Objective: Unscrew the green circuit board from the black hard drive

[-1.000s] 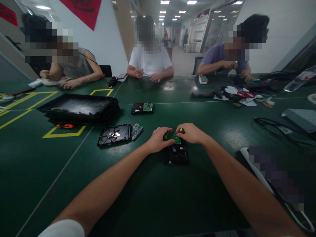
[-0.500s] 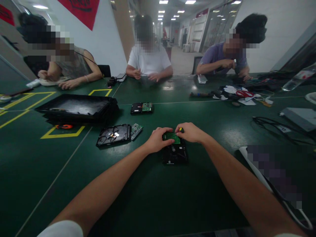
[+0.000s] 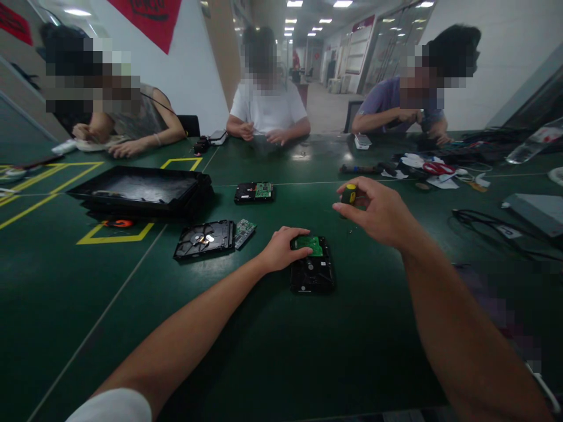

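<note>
A black hard drive (image 3: 312, 271) with a green circuit board (image 3: 310, 245) on top lies on the green table (image 3: 264, 351) in front of me. My left hand (image 3: 281, 249) rests on its far left corner, fingers curled over the board. My right hand (image 3: 378, 211) is raised above the table to the right of the drive, closed around a small screwdriver (image 3: 349, 194) with a yellow and black handle.
An opened drive (image 3: 204, 239) with a loose circuit board (image 3: 244, 231) lies to the left. Another drive (image 3: 254, 192) sits further back. Stacked black trays (image 3: 141, 193) stand at the left. Cables (image 3: 497, 225), scissors (image 3: 437, 168) and tools clutter the right. Three people sit across the table.
My right hand has lifted off the drive with the screwdriver and moved up and to the right. My left hand stays on the drive.
</note>
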Available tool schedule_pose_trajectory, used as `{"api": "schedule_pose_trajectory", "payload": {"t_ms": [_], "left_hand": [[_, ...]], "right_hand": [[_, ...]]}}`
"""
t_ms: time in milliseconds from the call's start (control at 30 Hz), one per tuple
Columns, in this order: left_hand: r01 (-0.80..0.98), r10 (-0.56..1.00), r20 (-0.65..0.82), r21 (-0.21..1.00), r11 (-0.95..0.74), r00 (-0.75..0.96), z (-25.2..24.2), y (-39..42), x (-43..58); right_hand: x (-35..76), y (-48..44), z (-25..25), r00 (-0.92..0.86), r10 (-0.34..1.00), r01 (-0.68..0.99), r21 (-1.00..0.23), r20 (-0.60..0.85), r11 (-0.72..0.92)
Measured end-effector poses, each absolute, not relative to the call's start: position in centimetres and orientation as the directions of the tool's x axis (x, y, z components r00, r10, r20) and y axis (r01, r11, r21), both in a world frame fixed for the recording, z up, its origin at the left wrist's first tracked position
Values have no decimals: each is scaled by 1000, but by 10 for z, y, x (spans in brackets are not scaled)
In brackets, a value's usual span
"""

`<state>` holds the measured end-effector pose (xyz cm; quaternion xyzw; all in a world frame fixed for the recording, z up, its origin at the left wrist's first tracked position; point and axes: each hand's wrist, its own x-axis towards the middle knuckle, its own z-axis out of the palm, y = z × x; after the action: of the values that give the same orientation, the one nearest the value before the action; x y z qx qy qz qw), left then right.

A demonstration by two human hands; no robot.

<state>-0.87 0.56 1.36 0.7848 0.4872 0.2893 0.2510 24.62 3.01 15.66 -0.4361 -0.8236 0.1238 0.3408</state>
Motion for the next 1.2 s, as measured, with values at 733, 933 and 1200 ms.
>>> {"api": "schedule_pose_trajectory", "payload": {"t_ms": [733, 933, 1200], "left_hand": [[621, 905, 222, 667, -413, 364, 15, 5, -9], [623, 903, 213, 664, -413, 372, 17, 4, -9], [620, 904, 211, 668, -411, 372, 16, 5, -8]], "right_hand": [[221, 28, 133, -445, 829, 650, -515, 338, 559], [220, 29, 130, -461, 824, 646, -513, 329, 566], [219, 28, 130, -472, 823, 630, -532, 316, 566]]}}
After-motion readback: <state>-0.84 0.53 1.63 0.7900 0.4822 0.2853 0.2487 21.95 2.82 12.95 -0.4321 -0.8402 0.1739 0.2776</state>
